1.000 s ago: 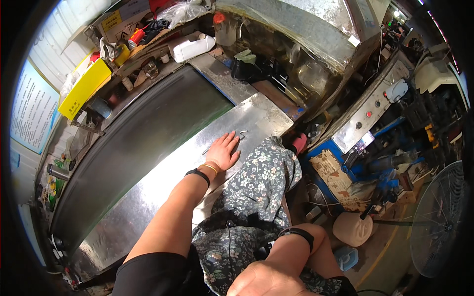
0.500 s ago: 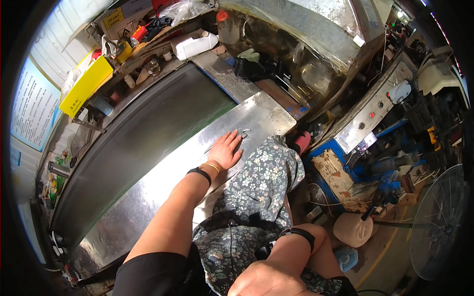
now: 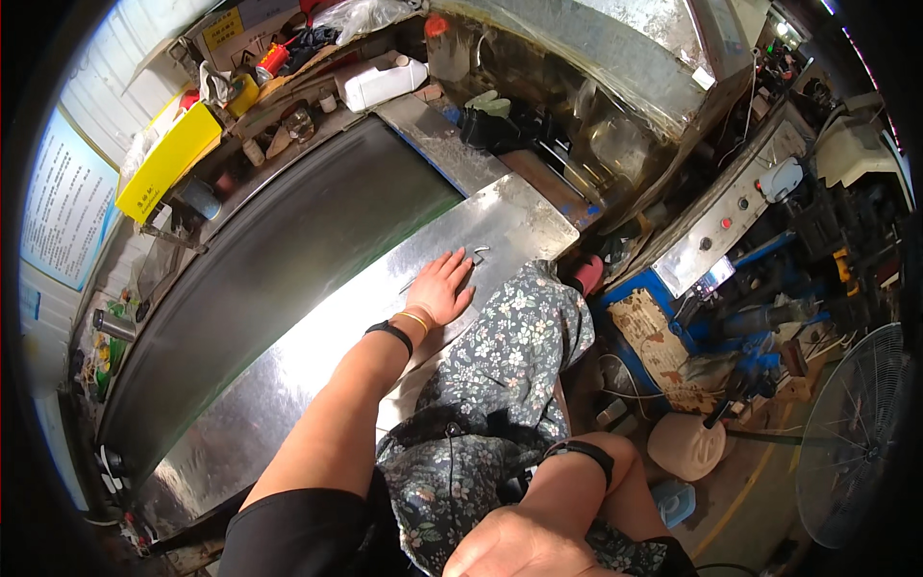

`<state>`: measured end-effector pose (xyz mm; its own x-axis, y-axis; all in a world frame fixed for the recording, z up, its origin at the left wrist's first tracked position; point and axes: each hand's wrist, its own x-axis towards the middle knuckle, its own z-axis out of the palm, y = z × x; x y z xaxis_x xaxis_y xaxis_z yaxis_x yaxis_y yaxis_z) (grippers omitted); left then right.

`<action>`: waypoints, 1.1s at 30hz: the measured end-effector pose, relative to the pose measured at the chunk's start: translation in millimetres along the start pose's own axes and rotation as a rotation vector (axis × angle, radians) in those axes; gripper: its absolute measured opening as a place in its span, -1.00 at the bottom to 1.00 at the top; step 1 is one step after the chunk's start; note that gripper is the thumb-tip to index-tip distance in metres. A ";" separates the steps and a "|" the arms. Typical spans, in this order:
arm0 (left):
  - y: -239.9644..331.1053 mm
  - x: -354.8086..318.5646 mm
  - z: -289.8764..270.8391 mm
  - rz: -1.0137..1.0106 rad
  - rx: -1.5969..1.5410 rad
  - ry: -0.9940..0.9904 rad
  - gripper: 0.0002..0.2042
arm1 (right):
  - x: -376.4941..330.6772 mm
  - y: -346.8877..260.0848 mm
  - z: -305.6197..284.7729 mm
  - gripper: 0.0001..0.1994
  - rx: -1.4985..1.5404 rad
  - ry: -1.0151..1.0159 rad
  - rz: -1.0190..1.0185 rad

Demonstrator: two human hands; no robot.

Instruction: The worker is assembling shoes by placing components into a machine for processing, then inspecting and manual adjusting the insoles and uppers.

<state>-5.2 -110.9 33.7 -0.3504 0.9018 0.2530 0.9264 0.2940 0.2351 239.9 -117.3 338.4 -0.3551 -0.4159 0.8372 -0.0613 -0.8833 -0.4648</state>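
My left hand (image 3: 442,291) lies flat on a shiny metal sheet (image 3: 519,212), its fingers stretched out and fairly close together. Just beyond the fingertips is a small bent metal piece (image 3: 479,255). A thin rod-like piece (image 3: 408,288) shows beside the hand's left edge. Along the sheet's far left side runs a wide dark belt (image 3: 288,221) with a green edge. My right arm is bent at the elbow, and my right hand (image 3: 524,546) is close up at the lower edge, with part of the palm showing and its fingers out of the picture.
A yellow box (image 3: 168,162) and a white jug (image 3: 382,84) stand on the cluttered ledge beyond the belt. To the right are a control panel with buttons (image 3: 707,240), a beige plastic can (image 3: 686,446) and a large fan (image 3: 856,442). Floral cloth (image 3: 510,337) covers my lap.
My left hand keeps its place flat on the sheet, apart from a very slight shift. The small bent piece looks a little different near the fingertips. My right arm has not visibly moved.
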 end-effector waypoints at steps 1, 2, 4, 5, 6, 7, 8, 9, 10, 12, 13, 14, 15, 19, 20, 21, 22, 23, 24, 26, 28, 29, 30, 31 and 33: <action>-0.1 0.1 -0.6 -0.006 -0.006 -0.002 -0.45 | 0.6 -9.3 -2.7 -0.12 -0.322 -0.055 0.164; 0.4 -0.4 -0.9 -0.011 -0.007 -0.005 -0.45 | 1.7 -8.3 -1.6 -0.12 -0.317 -0.054 0.163; -0.5 -1.2 -1.3 -0.006 0.012 -0.005 -0.45 | 4.2 -2.8 1.5 -0.17 -0.114 -0.036 0.100; -1.4 -1.9 -1.6 -0.013 0.013 -0.007 -0.45 | 3.8 1.4 3.5 -0.17 -0.108 -0.037 0.099; -1.2 -2.0 -2.1 -0.015 0.012 -0.015 -0.45 | 2.6 7.5 6.1 -0.20 0.001 -0.049 0.071; -1.5 -2.7 -2.8 -0.017 0.011 -0.024 -0.45 | 2.4 13.9 8.9 -0.22 0.110 -0.061 0.041; -2.6 -3.5 -3.8 -0.019 0.009 -0.030 -0.45 | 5.0 21.4 14.8 -0.22 0.113 -0.057 0.037; -3.0 -1.9 -5.9 -0.022 -0.004 -0.029 -0.45 | 11.3 26.3 22.3 -0.25 0.412 -0.049 -0.037; -2.7 -1.6 -7.4 -0.023 -0.018 -0.029 -0.45 | 15.4 28.8 25.9 -0.27 0.708 -0.040 -0.114; -1.0 0.6 -4.7 -0.010 -0.008 -0.034 -0.45 | 13.9 21.6 15.4 -0.31 0.477 -0.034 -0.076; 0.9 4.8 -2.7 0.005 0.004 -0.038 -0.44 | 12.9 17.0 11.5 -0.34 0.244 -0.029 -0.036; 1.6 7.2 -2.2 -0.003 -0.007 -0.029 -0.45 | 14.6 19.8 14.3 -0.34 0.222 -0.022 -0.039; 4.4 11.2 1.0 0.013 -0.029 -0.029 -0.45 | 16.8 26.8 18.8 -0.35 0.388 -0.042 -0.162; -10.1 -2.8 0.6 -0.002 -0.045 0.027 -0.44 | 2.5 -9.0 6.5 -0.39 -0.403 0.194 -0.303; -3.8 2.0 1.5 0.007 -0.052 0.019 -0.44 | 3.5 9.2 11.1 -0.45 -0.043 0.049 -0.235; -4.0 1.9 2.5 -0.006 -0.042 -0.005 -0.44 | 11.7 26.9 16.1 -0.45 -0.084 0.065 -0.257; -6.0 -0.2 2.0 -0.008 -0.025 -0.018 -0.44 | 23.9 41.5 20.8 -0.51 -0.073 0.088 -0.694; -5.2 2.1 2.3 -0.011 -0.012 -0.025 -0.44 | 29.8 44.9 22.4 -0.57 -0.059 0.099 -1.125; -1.9 5.2 3.9 0.001 -0.014 -0.049 -0.44 | 26.7 40.4 22.8 -0.57 -0.085 0.091 -1.134; 2.7 12.0 7.5 0.031 -0.012 -0.050 -0.44 | 16.7 30.1 23.7 -0.63 0.296 -0.136 -0.607; 3.5 11.1 7.7 0.036 -0.014 -0.050 -0.43 | 12.4 20.0 24.5 -0.64 0.249 -0.108 -0.553; 2.7 10.3 7.1 0.042 -0.011 -0.049 -0.43 | 11.3 18.0 24.6 -0.64 0.215 -0.076 -0.492; 2.8 10.0 7.4 0.044 -0.011 -0.047 -0.44 | 11.1 21.3 25.4 -0.64 0.208 -0.076 -0.492; 2.7 9.9 7.8 0.045 -0.012 -0.044 -0.44 | 10.9 27.7 26.8 -0.64 0.190 -0.077 -0.540; -0.4 8.4 6.7 0.048 -0.013 -0.043 -0.44 | 14.0 34.5 31.4 -0.63 0.172 -0.081 -0.584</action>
<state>-7.7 -101.3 29.4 -0.2993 0.9276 0.2234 0.9399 0.2464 0.2363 262.1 -160.4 343.2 -0.2362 0.1381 0.9618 -0.0704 -0.9897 0.1248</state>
